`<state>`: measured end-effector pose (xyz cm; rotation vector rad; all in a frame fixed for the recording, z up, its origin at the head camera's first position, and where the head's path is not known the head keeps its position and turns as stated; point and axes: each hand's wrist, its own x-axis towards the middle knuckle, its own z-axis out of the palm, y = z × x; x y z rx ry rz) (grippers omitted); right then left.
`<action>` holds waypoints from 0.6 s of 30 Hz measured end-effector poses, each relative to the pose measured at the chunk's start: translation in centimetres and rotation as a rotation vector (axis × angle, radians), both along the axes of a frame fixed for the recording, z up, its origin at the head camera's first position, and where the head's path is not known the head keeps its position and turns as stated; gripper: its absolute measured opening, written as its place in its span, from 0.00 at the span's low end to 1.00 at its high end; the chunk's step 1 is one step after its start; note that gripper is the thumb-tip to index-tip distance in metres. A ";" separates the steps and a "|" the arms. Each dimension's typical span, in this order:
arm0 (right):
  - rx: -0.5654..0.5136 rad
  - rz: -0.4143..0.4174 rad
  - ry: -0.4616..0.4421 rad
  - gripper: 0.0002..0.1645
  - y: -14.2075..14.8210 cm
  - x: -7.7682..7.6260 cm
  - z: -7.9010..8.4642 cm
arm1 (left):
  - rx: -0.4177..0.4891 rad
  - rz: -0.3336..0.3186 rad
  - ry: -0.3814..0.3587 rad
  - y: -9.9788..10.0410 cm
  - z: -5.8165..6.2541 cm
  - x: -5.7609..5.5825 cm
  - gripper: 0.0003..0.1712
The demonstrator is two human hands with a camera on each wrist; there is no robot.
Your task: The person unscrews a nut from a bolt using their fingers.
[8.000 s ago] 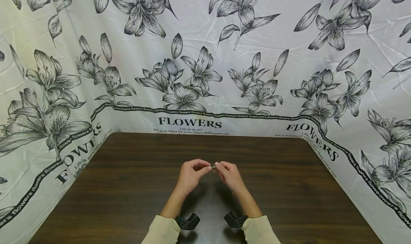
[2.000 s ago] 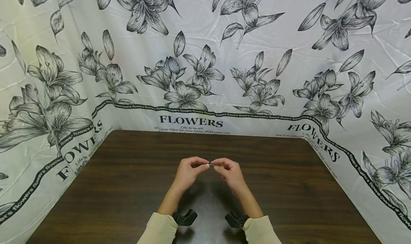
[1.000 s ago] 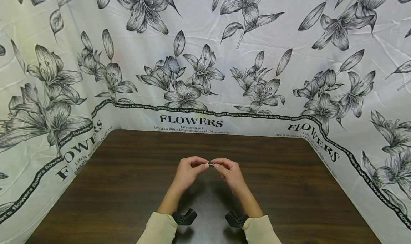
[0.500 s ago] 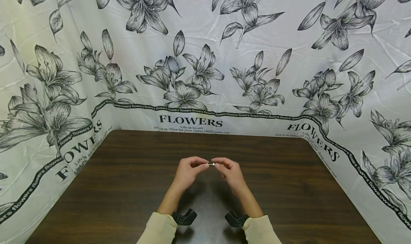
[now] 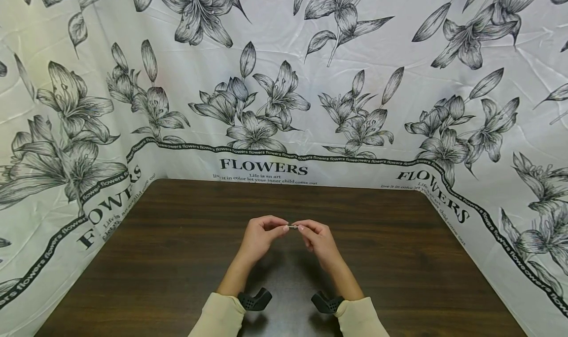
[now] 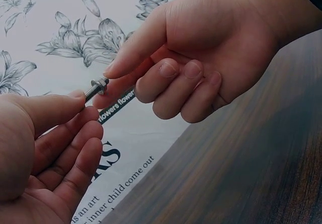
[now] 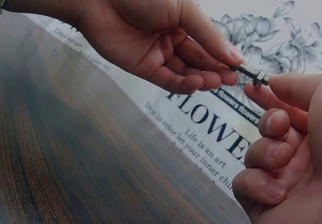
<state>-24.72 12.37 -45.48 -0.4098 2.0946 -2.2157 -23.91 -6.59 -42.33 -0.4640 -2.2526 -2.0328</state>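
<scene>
A small metal bolt with a nut on it is held in the air between both hands, over the table. My left hand pinches the threaded shank between thumb and fingertips; its other fingers are bent loosely, seen in the left wrist view. My right hand has its thumb and index fingertip at the nut's end, with the remaining fingers curled toward the palm. In the left wrist view the nut shows close to the right thumb tip. The bolt's far end is hidden under the left fingertips.
The dark wood-grain table lies below the hands. White cloth with printed lilies and lettering hangs around the back and sides. Each wrist bears a black camera mount, the left mount and the right mount.
Both hands have stayed nearly in place for the last two seconds. The right thumb and index finger shift slightly at the nut, looser half a second ago and closer now. The left pinch holds.
</scene>
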 end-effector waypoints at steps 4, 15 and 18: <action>-0.035 0.012 0.012 0.14 0.2 -0.7 -1.3 | -0.008 0.003 0.001 0.1 0.0 0.0 0.06; -0.099 0.037 0.123 0.15 0.3 -0.9 -1.8 | 0.028 -0.015 0.005 0.2 -0.3 -0.1 0.05; -0.103 0.039 0.126 0.15 0.3 -0.9 -1.9 | 0.030 -0.015 0.004 0.3 -0.4 -0.2 0.05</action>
